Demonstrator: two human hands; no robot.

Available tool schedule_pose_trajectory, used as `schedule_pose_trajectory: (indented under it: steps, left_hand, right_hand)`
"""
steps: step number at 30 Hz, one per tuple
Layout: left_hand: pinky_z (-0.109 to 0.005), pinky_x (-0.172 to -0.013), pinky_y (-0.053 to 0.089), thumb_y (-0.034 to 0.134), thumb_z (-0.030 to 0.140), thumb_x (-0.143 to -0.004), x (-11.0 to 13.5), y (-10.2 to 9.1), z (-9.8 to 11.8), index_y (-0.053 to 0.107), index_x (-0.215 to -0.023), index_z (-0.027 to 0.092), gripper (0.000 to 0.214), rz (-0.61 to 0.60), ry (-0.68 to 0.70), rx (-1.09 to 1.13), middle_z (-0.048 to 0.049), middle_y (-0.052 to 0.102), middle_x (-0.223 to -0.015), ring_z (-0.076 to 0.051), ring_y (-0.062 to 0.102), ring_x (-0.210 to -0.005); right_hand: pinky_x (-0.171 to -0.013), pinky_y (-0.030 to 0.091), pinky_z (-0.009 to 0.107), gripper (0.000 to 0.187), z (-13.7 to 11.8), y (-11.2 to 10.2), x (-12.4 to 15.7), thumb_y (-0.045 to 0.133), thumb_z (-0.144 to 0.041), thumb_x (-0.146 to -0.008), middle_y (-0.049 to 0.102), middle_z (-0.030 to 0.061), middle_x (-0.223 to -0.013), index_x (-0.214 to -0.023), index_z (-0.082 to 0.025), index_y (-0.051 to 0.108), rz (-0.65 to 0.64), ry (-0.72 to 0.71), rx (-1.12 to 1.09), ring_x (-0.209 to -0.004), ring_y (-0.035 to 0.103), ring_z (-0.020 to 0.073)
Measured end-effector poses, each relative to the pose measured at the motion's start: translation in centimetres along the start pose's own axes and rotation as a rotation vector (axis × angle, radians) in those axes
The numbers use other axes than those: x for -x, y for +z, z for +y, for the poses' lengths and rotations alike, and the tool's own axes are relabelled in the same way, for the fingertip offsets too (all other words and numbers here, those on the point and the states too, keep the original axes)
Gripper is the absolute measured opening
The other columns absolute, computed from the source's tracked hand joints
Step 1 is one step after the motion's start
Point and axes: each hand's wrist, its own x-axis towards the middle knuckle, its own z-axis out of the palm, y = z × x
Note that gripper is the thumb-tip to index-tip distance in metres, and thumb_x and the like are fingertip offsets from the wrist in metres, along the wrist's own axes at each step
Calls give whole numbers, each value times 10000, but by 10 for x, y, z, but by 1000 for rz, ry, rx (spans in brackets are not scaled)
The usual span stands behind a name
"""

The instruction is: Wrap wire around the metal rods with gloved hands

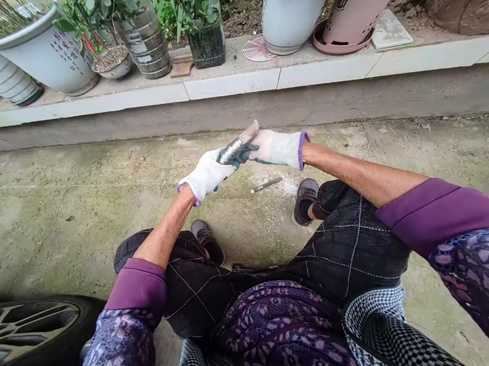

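Both my hands wear white knit gloves with dark green palms and purple cuffs. My left hand (207, 172) and my right hand (278, 147) meet in front of me above the concrete ground. Between them they grip a short stick-like piece (237, 145) wound with shiny silver wire or thread, its pale tip poking up past the right glove. The fingers of both hands are curled round it. I sit with knees apart, dark shoes on the ground. A thin rod (266, 185) lies on the ground just below the hands.
A tiled ledge (236, 82) runs across the back with several plant pots, a white pot (290, 13) and a pink cylinder (361, 2). A car tyre (31, 329) sits at lower left. White powder marks the ground near my right foot (305, 201).
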Motion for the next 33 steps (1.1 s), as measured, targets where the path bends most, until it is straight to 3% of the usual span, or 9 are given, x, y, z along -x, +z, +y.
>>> schedule_pose_trajectory:
  steps: [2, 6, 9, 14, 16, 18, 25, 29, 33]
  left_hand:
    - [-229, -572, 457, 599, 292, -866, -7, -1, -6, 715, -1118, 149, 312, 42, 19, -95, -26, 687, -766, -122, 568, -593]
    - [-300, -770, 506, 498, 277, -937, -24, -1, -25, 706, -1144, 180, 309, 75, 20, -500, -106, 742, -976, -218, 686, -856]
    - [-352, -827, 506, 442, 219, -954, -31, 2, -33, 677, -1211, 179, 351, 20, -2, -778, -153, 738, -1023, -264, 706, -921]
    - [-359, -799, 503, 468, 187, -933, -24, 14, -24, 682, -1203, 215, 345, -145, 135, -873, -131, 738, -936, -278, 718, -894]
    - [-352, -757, 499, 475, 211, -931, -17, 17, -17, 677, -1225, 238, 358, -218, 211, -874, -117, 736, -888, -277, 716, -853]
    - [-337, -734, 491, 490, 251, -927, -10, 15, -11, 687, -1213, 250, 347, -217, 247, -811, -99, 737, -870, -259, 709, -817]
    - [-267, -776, 486, 569, 289, -878, -3, -5, -16, 717, -1133, 184, 312, 51, 256, -259, -57, 757, -989, -182, 672, -858]
    - [-267, -772, 490, 598, 279, -853, -17, -7, -28, 715, -1126, 133, 331, 205, 189, -119, -76, 754, -972, -177, 643, -830]
    - [-302, -784, 478, 604, 251, -859, -30, -3, -32, 720, -1090, 142, 280, 154, 69, -307, -91, 742, -901, -204, 645, -820]
  right_hand:
    - [-611, 357, 252, 128, -6, 3, 3, 576, -157, -884, 607, 11, -729, -806, -163, 678, -3, -61, 56, -629, 450, 111]
    - [-567, 310, 272, 194, -20, 4, 21, 539, -203, -926, 579, 7, -662, -826, -167, 702, -64, -8, 180, -568, 413, 115]
    - [-550, 288, 281, 206, -24, -1, 29, 538, -219, -936, 597, 18, -676, -839, -161, 711, -70, 0, 215, -560, 417, 113]
    - [-575, 305, 288, 181, -10, -17, 24, 578, -217, -904, 660, 33, -732, -852, -174, 745, 37, -18, 248, -612, 472, 134]
    - [-583, 325, 287, 168, -2, -23, 20, 596, -204, -877, 665, 34, -725, -871, -170, 760, 38, 17, 188, -623, 494, 142]
    - [-587, 348, 275, 174, 3, -27, 17, 597, -178, -857, 660, 23, -721, -890, -169, 767, 27, 37, 123, -620, 497, 135]
    - [-448, 298, 248, 210, 7, -12, 12, 571, -229, -874, 480, -44, -556, -984, -179, 743, -70, 131, -261, -443, 368, 83]
    - [-503, 339, 242, 182, -3, 2, 10, 563, -200, -876, 566, -19, -632, -892, -179, 743, -34, -20, -212, -530, 435, 92]
    - [-525, 317, 245, 164, -19, 3, 15, 579, -187, -878, 550, -21, -627, -795, -167, 719, -22, 17, -23, -550, 416, 92]
